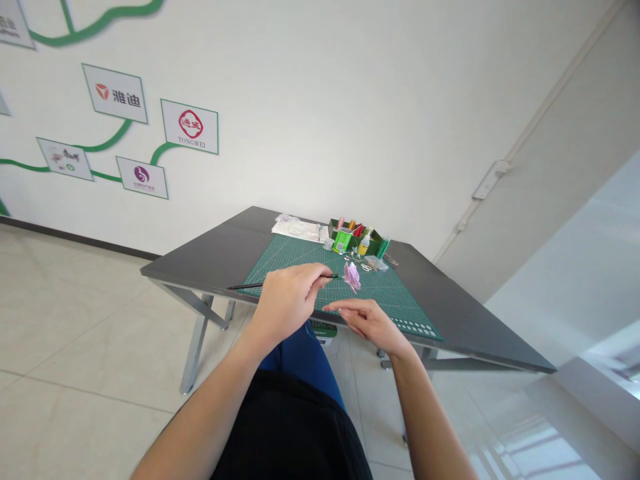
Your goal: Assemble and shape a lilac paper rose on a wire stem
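My left hand (293, 297) is closed around a thin black stick (246, 287) at the near edge of the table. One end sticks out to the left behind the hand; the other reaches right toward a pale purple flower (351, 275) with a bit of green beside it. Whether stick and flower are joined, I cannot tell. Below the flower, my right hand (370, 321) is held with fingers stretched out toward the left, gripping nothing visible. Both hands are over the front of a green cutting mat (295, 257).
At the mat's back stand a green can (343, 240), a small glue bottle (365, 243) and a dark green box (334, 225) with coloured spools. White-handled scissors (367, 267) and a clear case (377, 263) lie nearby. White sheets (299, 231) lie back left on the dark table (210, 250).
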The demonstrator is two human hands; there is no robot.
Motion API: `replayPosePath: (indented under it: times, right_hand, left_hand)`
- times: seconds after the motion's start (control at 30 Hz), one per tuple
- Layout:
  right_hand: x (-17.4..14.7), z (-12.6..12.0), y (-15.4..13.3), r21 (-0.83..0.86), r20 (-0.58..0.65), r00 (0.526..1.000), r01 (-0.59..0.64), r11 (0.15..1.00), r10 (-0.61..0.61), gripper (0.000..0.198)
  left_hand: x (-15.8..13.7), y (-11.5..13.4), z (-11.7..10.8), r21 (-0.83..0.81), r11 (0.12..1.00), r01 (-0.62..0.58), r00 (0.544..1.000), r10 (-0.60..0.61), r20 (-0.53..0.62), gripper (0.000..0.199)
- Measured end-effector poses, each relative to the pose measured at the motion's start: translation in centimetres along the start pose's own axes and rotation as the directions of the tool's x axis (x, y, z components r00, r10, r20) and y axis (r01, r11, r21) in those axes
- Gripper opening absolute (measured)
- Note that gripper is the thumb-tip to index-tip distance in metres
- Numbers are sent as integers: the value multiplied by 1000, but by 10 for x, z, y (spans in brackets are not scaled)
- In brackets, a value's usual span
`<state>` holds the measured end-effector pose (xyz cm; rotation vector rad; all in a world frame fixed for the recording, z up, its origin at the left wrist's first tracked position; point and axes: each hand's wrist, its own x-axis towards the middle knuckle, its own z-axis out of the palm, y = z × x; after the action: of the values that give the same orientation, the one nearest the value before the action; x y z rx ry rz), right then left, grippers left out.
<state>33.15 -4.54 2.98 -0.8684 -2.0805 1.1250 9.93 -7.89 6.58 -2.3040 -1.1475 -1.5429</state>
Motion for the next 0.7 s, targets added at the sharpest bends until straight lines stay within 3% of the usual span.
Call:
replayPosePath:
  times: [0.43,0.7]
  right_hand:
    - [-50,11,-20,183,37,999,16,983,-23,43]
    - [-59,1,-55,212,124,968,191,958,-220,33]
  left_hand:
    - [2,-6,3,-15,1000,26,999,-26,-41,12]
    - [3,0,4,-85,996,6,999,-3,32,11]
